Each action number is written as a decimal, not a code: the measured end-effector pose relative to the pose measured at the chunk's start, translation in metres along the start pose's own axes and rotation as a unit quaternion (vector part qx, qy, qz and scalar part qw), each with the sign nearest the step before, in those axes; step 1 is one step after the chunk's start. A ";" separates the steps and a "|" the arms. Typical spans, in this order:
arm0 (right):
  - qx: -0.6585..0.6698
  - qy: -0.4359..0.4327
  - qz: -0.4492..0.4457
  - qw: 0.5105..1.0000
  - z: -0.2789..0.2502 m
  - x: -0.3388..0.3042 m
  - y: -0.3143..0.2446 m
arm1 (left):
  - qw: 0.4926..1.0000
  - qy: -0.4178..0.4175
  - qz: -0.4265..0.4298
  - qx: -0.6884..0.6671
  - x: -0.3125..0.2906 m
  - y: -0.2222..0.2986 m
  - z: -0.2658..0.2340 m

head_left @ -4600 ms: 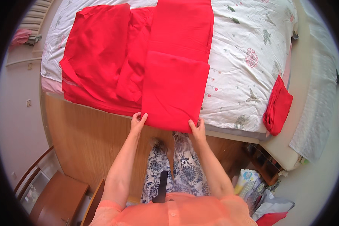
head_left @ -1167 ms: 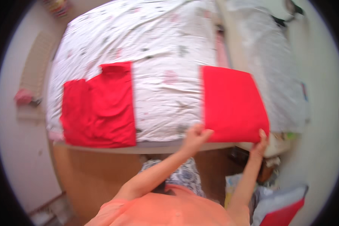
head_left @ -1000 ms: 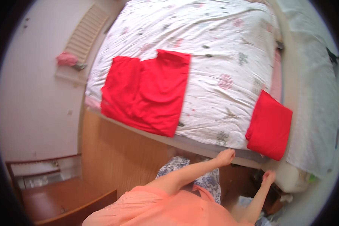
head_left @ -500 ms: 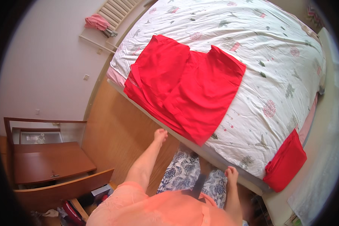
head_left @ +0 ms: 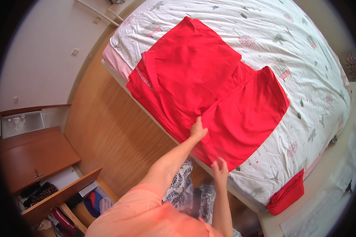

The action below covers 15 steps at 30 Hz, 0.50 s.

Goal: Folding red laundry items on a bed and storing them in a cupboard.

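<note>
Spread in uneven overlapping layers on the near side of a broad bed under a white fabric cover point(head_left: 261, 19) with a grey and pink plant print: a large, bright red cloth point(head_left: 201, 67), creased in the middle and patterned along one pale border. Placed over its near part, a bare left hand point(head_left: 199, 129), thumb apart from the forefinger; cannot tell whether pinching the fabric or only resting on it. Poised at the cloth's near edge, a bare right hand point(head_left: 220, 166), blurred, fingers loosely curled and seemingly apart from the thumb, with nothing visibly pinched.

To judge by the pose, at the stage of taking hold of the large cloth. For the next move, probably calling for a sure pinch on a single layer at the near edge, without dragging the layers beneath.

Counted: two hands; one large spread cloth, with layers too merged to number; one small, folded, red fabric bundle point(head_left: 286, 195) at the near right corner of the bed, well apart from the large cloth; one bed; one reddish-brown wooden cabinet point(head_left: 35, 152) at lower left; three small, pale wall plates point(head_left: 74, 51).
</note>
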State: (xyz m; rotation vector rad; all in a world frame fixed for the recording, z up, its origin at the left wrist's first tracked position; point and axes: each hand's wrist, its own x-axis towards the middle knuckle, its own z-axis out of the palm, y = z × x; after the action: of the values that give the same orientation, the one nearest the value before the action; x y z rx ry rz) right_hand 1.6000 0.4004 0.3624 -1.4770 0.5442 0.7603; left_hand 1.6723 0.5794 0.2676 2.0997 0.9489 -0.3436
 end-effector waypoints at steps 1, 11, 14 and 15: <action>-0.022 0.033 -0.036 0.999 0.008 0.002 -0.010 | 0.999 -0.004 0.049 -0.001 -0.006 0.002 0.003; -0.158 0.175 -0.136 0.962 -0.074 0.011 -0.081 | 0.852 -0.356 0.382 0.035 -0.178 0.095 -0.022; -0.022 0.180 -0.061 0.982 -0.103 -0.012 -0.074 | 0.846 -0.344 0.400 -0.073 -0.216 0.081 -0.003; -0.025 0.179 -0.059 0.982 -0.117 -0.016 -0.074 | 0.832 -0.314 0.425 -0.167 -0.221 0.078 0.001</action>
State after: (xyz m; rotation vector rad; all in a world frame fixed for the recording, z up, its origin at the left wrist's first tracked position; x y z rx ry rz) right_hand 1.6586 0.2868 0.4184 -1.6889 0.7051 0.4187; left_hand 1.5784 0.4333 0.4251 1.6848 -0.3225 -0.3252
